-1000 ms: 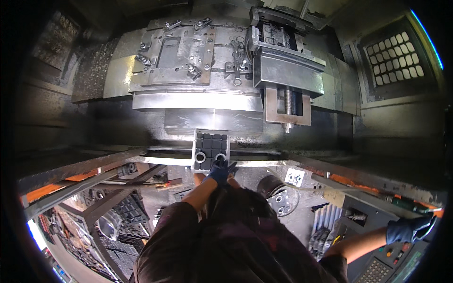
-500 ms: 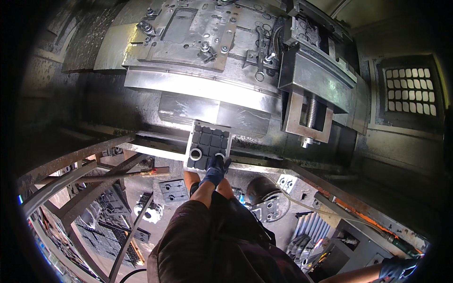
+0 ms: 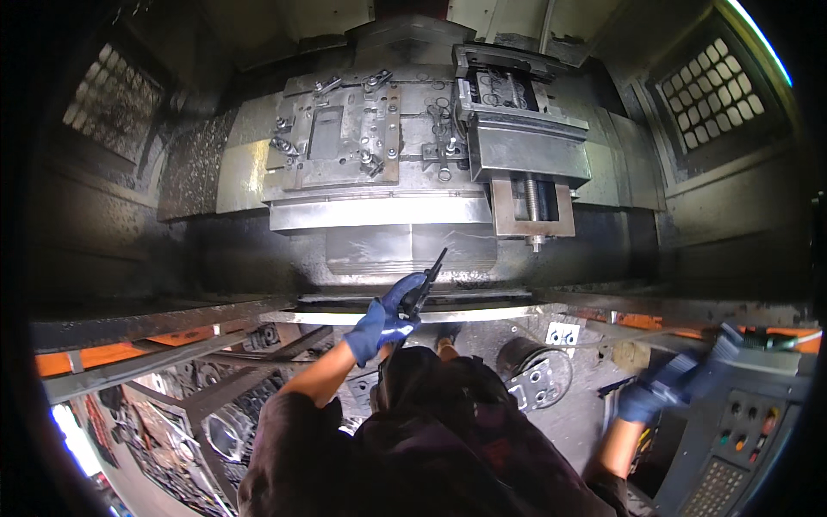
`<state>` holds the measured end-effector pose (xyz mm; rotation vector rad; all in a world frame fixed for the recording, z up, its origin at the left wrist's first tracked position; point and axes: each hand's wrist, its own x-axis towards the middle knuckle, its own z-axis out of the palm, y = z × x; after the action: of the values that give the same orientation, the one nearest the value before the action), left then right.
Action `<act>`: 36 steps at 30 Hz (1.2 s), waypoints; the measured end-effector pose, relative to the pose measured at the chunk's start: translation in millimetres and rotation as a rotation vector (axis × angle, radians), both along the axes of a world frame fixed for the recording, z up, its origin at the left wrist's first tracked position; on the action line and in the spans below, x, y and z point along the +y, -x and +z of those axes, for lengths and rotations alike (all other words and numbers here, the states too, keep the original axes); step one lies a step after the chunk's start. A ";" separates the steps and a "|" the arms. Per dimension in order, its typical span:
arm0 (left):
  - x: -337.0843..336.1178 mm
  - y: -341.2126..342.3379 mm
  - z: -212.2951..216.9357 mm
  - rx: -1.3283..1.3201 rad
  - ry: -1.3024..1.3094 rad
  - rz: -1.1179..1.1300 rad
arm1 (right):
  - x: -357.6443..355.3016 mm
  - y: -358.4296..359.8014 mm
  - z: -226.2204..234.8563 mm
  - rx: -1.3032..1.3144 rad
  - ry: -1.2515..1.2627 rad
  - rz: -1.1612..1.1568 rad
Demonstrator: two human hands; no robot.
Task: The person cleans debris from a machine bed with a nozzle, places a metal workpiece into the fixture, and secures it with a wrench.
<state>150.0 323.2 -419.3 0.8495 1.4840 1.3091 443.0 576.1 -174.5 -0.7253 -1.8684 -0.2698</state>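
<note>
Left hand [image 3: 383, 323] fingers grip black air gun [image 3: 422, 289]; right hand [image 3: 659, 392] blurred, fingers unclear.

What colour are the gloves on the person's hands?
Blue, on both the left hand and the right hand, as the head view shows.

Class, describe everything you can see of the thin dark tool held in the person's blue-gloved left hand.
The tool is slim, dark and stick-like, probably metal or plastic; its exact kind cannot be told. The left hand, in a blue glove, grips its lower end, so only the upper part shows. It tilts up and to the right, its tip pointing toward the grey machine table inside the enclosure. The tip seems to stop just short of the metal face; contact cannot be told. Nothing else touches it.
</note>
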 end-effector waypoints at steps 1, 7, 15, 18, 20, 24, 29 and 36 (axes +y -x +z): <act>0.5 2.0 51.1 0.044 -0.065 0.006 | -28.4 27.8 -40.1 0.206 0.589 0.008; -21.8 39.5 281.2 0.043 -0.225 0.034 | -78.0 168.1 -131.3 0.443 1.168 0.974; -111.9 61.7 235.8 0.365 -0.280 0.733 | -153.3 260.4 -160.4 0.722 1.682 1.097; -127.6 87.0 180.4 0.130 -0.154 0.929 | -183.1 264.1 -151.6 0.285 1.536 1.012; -141.4 102.0 145.7 0.123 -0.002 0.893 | -190.2 270.8 -146.2 0.239 1.667 0.953; -155.3 126.5 79.4 -0.113 0.067 0.896 | -190.8 277.1 -194.5 0.113 1.925 0.881; -154.4 163.5 75.5 -0.181 0.071 0.751 | -181.4 310.4 -170.1 0.172 2.026 0.840; -97.2 226.0 67.1 -0.174 0.132 0.733 | -122.8 365.3 -171.9 0.122 1.827 0.819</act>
<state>-75.9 225.9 -352.3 0.0769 1.7880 1.7239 77.8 453.3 -346.3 -0.8926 -1.6991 2.1451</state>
